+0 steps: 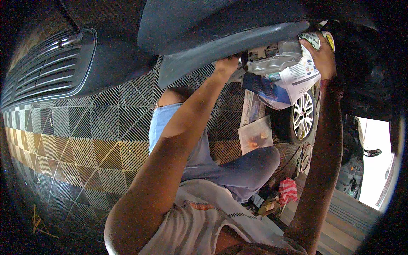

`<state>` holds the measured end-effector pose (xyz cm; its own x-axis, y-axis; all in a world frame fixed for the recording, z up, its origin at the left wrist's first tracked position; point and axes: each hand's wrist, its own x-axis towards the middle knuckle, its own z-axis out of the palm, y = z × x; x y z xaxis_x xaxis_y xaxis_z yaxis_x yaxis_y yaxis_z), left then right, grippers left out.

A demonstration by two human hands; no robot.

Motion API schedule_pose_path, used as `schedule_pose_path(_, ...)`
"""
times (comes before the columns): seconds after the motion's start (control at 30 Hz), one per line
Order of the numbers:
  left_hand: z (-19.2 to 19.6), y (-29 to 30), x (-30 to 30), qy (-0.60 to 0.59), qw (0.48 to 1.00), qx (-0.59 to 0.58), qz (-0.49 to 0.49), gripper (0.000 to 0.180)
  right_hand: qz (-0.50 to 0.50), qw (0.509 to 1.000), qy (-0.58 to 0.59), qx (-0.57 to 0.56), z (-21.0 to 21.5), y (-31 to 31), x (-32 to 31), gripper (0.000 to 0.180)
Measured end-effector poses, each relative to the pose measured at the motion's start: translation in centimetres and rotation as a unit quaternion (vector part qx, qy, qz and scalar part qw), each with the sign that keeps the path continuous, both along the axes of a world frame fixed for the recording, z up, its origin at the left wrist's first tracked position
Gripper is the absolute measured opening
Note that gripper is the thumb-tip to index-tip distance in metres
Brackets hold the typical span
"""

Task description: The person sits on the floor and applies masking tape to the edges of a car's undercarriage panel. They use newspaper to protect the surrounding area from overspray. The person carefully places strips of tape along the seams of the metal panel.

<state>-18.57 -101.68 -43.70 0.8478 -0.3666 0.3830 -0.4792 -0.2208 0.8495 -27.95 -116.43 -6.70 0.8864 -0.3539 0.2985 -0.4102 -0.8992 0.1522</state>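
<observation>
My left hand (225, 66) reaches up to the lower edge of a dark grey car bumper (221, 40), right beside a clear headlight (274, 59). Its fingers are hidden behind the bumper lip. My right hand (324, 56) is raised at the headlight's right side and grips a sheet of newspaper (297, 78) that hangs around the lamp. My knees in blue-grey trousers (238, 170) are bent below both arms.
A black grille panel (46, 70) curves at the upper left. The floor is ribbed grid tiles (85, 140) in grey and yellow. Loose newspaper sheets (256, 135) lie by a car wheel (302, 114). A red-and-white cloth (288, 190) and small clutter sit lower right.
</observation>
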Motion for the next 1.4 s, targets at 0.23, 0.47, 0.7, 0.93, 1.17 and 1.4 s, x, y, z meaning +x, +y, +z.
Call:
schedule_pose_path(0.23,4.4,2.0,-1.7,0.240,0.961,-0.108,-0.086,0.029,-0.012,1.000,-0.003,0.016,0.1,0.5,-0.3,0.087)
schedule_pose_path(0.47,7.0,4.1,-1.9,0.321,0.931,-0.136,-0.105,0.042,0.013,1.000,-0.007,0.023,0.5,1.7,0.1,0.078)
schedule_pose_path(0.7,8.0,4.3,-2.2,0.429,0.859,-0.242,-0.140,0.053,0.014,1.000,-0.003,0.018,0.6,1.2,-0.2,0.077)
schedule_pose_path(0.93,7.8,4.3,-1.8,0.167,0.964,-0.192,-0.070,0.053,0.015,0.999,-0.013,0.033,0.4,1.0,-0.3,0.081)
schedule_pose_path(1.17,9.9,5.3,-2.4,0.272,0.885,-0.359,-0.117,0.050,0.017,0.999,-0.015,0.031,0.4,1.0,-0.5,0.082)
schedule_pose_path(1.4,7.1,3.9,-2.0,0.082,0.987,-0.138,-0.010,0.046,0.008,1.000,0.001,0.017,0.3,0.3,-0.1,0.076)
